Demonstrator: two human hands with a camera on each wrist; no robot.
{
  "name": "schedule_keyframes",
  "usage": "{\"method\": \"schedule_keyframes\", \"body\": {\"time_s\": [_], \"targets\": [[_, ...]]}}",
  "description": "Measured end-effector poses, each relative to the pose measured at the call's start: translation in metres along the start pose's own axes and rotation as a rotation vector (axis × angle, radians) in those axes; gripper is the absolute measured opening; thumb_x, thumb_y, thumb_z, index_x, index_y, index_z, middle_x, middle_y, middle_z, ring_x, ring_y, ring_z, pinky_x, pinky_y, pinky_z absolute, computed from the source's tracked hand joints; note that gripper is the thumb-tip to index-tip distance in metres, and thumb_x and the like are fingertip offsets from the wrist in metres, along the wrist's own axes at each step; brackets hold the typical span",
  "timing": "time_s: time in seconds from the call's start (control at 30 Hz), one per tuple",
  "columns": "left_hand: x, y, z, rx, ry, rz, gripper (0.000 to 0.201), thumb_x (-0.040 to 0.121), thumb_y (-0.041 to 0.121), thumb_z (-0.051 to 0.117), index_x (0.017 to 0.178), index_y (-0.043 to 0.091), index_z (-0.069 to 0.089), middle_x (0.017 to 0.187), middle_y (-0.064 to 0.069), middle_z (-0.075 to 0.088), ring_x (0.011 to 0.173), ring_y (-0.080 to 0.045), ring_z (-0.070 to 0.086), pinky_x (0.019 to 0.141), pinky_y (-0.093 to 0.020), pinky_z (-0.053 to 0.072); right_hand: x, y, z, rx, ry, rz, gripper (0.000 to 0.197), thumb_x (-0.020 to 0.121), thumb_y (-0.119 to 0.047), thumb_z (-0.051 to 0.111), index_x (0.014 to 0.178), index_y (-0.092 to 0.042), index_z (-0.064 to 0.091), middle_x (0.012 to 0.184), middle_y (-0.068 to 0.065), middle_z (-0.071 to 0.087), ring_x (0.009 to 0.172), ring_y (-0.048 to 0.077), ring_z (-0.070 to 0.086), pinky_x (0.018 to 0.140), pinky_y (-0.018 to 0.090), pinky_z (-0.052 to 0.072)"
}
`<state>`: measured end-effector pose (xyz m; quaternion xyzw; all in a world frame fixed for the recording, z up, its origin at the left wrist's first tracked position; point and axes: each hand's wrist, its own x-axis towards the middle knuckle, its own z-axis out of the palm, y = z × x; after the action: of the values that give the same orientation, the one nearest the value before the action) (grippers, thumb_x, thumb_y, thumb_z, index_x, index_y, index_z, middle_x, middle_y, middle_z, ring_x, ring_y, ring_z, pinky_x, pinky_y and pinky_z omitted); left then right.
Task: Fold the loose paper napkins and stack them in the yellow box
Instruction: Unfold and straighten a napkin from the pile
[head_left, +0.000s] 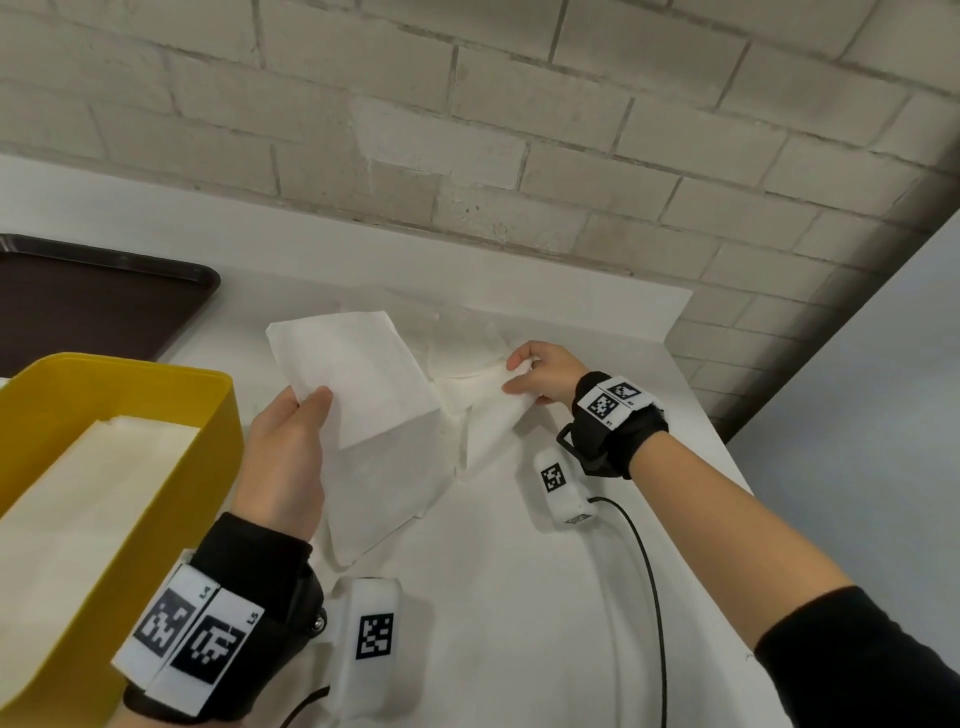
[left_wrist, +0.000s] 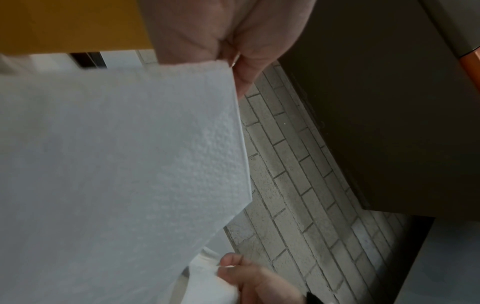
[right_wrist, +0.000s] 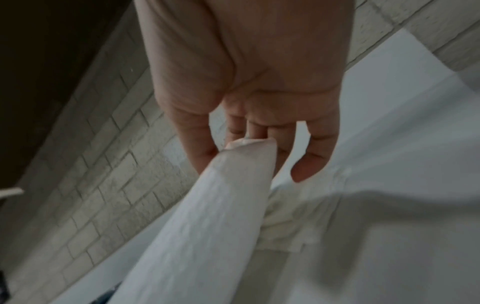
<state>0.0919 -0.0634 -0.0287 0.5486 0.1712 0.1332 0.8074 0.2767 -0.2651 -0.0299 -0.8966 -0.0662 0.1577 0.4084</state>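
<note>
Brick wall behind a white bench (head_left: 519, 597): beside the yellow box (head_left: 218, 415), left hand (head_left: 285, 457) and right hand (head_left: 540, 371) each pinch napkin (head_left: 374, 395) corners; bring edges together squarely before creasing.

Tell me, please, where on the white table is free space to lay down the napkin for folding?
The table is bare in front, between the left hand and the right forearm, bordered by the black cable. Behind, near the right hand, loose napkins crowd it. The yellow box and dark tray fill the left.

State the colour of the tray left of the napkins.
Dark brown flat plastic tray; the head view shows it best.
</note>
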Motion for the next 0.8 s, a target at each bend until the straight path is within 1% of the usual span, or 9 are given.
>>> {"method": "schedule_keyframes", "body": {"time_s": [0.13,0.23,0.33,0.4,0.47,0.53,0.6,0.7,0.8], "targets": [[0.0,0.0,-0.001,0.009,-0.006,-0.001,0.02,0.098,0.019,0.04,0.099,0.021,0.06,0.107,-0.005,0.066,0.104,-0.025,0.06,0.088,-0.04,0.046,-0.024,0.0,-0.012,0.034,-0.104,-0.164,0.025,0.077,0.001,0.067,0.074,-0.023,0.058,0.078,0.001,0.045,0.071,0.014,0.043,0.064,0.023,0.04],[-0.002,0.0,0.003,0.015,-0.018,0.008,0.02,0.098,0.018,0.04,0.095,0.019,0.06,0.1,-0.003,0.067,0.098,-0.023,0.062,0.082,-0.037,0.048,-0.044,0.001,-0.017,0.021,-0.19,-0.164,0.026,0.076,-0.001,0.07,0.076,-0.025,0.062,0.092,0.002,0.053,0.079,0.016,0.049,0.072,0.026,0.042],[-0.004,0.0,0.008,0.026,-0.027,0.028,0.021,0.097,0.014,0.041,0.094,0.02,0.061,0.095,0.0,0.068,0.097,-0.022,0.063,0.078,-0.035,0.048,-0.063,-0.001,-0.022,0.076,-0.168,-0.171,0.025,0.074,0.001,0.071,0.079,-0.023,0.064,0.093,-0.002,0.059,0.081,0.014,0.055,0.074,0.024,0.045],[-0.004,-0.001,0.01,0.048,-0.014,0.051,0.025,0.097,0.011,0.043,0.114,0.022,0.056,0.109,-0.002,0.065,0.105,-0.024,0.061,0.086,-0.039,0.049,-0.078,-0.009,-0.026,0.129,-0.105,-0.252,0.027,0.074,0.005,0.07,0.08,-0.021,0.064,0.09,-0.004,0.061,0.087,0.014,0.057,0.082,0.025,0.047],[-0.005,-0.003,0.009,0.091,0.0,0.114,0.052,0.096,0.006,0.044,0.138,0.035,0.034,0.13,-0.006,0.055,0.114,-0.024,0.057,0.098,-0.044,0.044,-0.096,-0.022,-0.032,0.242,-0.066,-0.382,0.029,0.073,0.01,0.067,0.08,-0.017,0.062,0.09,-0.005,0.062,0.087,0.011,0.058,0.081,0.022,0.049],[-0.008,-0.002,0.011,0.162,-0.013,0.226,0.069,0.095,0.001,0.045,0.14,0.048,0.022,0.142,0.006,0.042,0.117,-0.016,0.054,0.102,-0.034,0.041,-0.113,-0.036,-0.036,0.385,-0.084,-0.542,0.031,0.07,0.012,0.069,0.081,-0.017,0.063,0.089,-0.008,0.064,0.087,0.006,0.06,0.076,0.019,0.05],[-0.012,0.001,0.016,0.19,-0.045,0.276,0.062,0.094,-0.004,0.042,0.129,0.047,0.038,0.131,0.02,0.046,0.107,-0.003,0.056,0.093,-0.017,0.045,-0.128,-0.049,-0.038,0.585,-0.143,-0.67,0.031,0.063,0.006,0.071,0.08,-0.02,0.067,0.088,-0.01,0.065,0.087,0.006,0.061,0.074,0.019,0.05],[-0.015,0.001,0.021,0.233,-0.08,0.243,0.052,0.093,-0.006,0.038,0.091,0.036,0.069,0.103,0.018,0.068,0.105,0.0,0.058,0.105,-0.033,0.04,-0.136,-0.061,-0.033,0.748,-0.2,-0.726,0.029,0.062,-0.001,0.068,0.083,-0.02,0.065,0.092,-0.003,0.063,0.088,0.01,0.061,0.075,0.021,0.051],[-0.019,0.004,0.025,0.166,-0.136,0.193,0.055,0.092,-0.004,0.038,0.074,0.031,0.076,0.096,0.012,0.073,0.11,-0.011,0.059,0.107,-0.04,0.037,-0.135,-0.067,-0.018,0.68,-0.192,-0.719,0.036,0.064,0.006,0.07,0.089,-0.018,0.058,0.097,-0.002,0.059,0.093,0.008,0.058,0.079,0.021,0.05]]}}
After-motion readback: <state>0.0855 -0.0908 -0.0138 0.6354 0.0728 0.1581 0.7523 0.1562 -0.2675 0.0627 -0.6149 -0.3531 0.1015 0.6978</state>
